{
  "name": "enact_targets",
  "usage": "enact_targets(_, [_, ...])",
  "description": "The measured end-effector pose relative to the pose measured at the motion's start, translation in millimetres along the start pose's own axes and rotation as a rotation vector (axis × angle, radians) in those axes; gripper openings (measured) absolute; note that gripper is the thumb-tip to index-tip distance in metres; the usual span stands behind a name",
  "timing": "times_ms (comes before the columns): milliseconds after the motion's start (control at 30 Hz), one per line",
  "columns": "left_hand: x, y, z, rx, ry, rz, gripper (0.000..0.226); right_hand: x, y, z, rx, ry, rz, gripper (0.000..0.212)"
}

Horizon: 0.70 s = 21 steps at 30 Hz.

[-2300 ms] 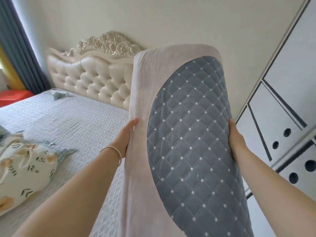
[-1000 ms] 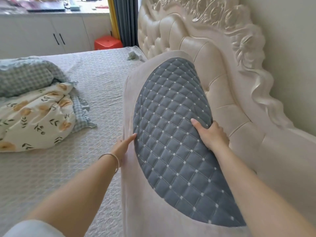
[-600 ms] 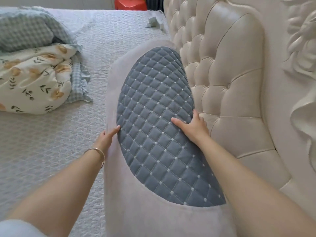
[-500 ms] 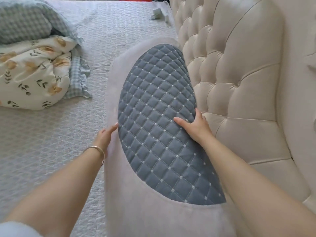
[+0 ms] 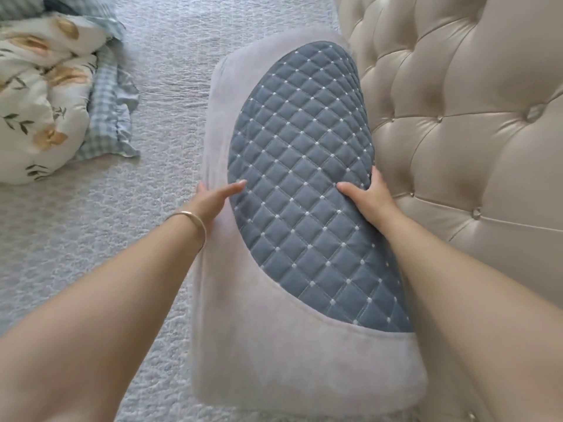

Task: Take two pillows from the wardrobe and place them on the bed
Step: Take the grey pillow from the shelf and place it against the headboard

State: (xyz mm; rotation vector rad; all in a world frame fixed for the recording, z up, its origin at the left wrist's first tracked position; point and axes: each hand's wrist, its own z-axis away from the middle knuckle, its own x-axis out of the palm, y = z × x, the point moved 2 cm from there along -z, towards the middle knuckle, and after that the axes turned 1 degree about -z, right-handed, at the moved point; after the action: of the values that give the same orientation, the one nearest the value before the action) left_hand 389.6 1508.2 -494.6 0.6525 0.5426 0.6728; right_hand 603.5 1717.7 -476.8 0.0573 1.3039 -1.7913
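A long pillow (image 5: 298,153), pale grey with a blue quilted oval panel, lies on the bed (image 5: 91,239) right beside the headboard. My left hand (image 5: 211,197) grips its left edge, thumb on top and fingers tucked beneath. My right hand (image 5: 367,194) holds the right edge, thumb pressing the quilted panel, fingers wedged between pillow and headboard. A thin bangle circles my left wrist. No second pillow and no wardrobe are in view.
A tufted cream headboard (image 5: 457,117) fills the right side, touching the pillow. A rumpled floral duvet with blue gingham trim (image 5: 45,95) lies at the upper left on the grey quilted bedspread.
The pillow has come down from upright in the air onto the bed against the headboard. My view has tilted down and both hands have stayed on its edges.
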Motion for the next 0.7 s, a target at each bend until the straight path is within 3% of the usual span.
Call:
enact_targets(133, [23.5,1.1,-25.0,0.035,-0.091,-0.188,0.145,-2.0,14.6,-34.7,0.021,0.005,-0.163,0.104])
enact_targets(267, [40.2,-5.1,-25.1,0.05,-0.029,-0.461,0.121,1.2,35.0,-52.1,0.009,0.014,-0.146,0.111])
enact_targets(367, [46.5,-1.6,-15.5,0.059,0.04,-0.594,0.119,4.9,36.7,-53.9,0.008,0.057,0.02,0.115])
enact_targets(533, [79.9,2.1,-3.6,0.097,0.192,-0.777,0.12,8.6,37.5,-44.2,-0.028,0.222,0.418,0.048])
enact_targets(700, [91.2,6.3,-0.7,0.073,0.182,-0.868,0.117,20.8,57.1,-19.5,0.038,0.257,0.459,0.039])
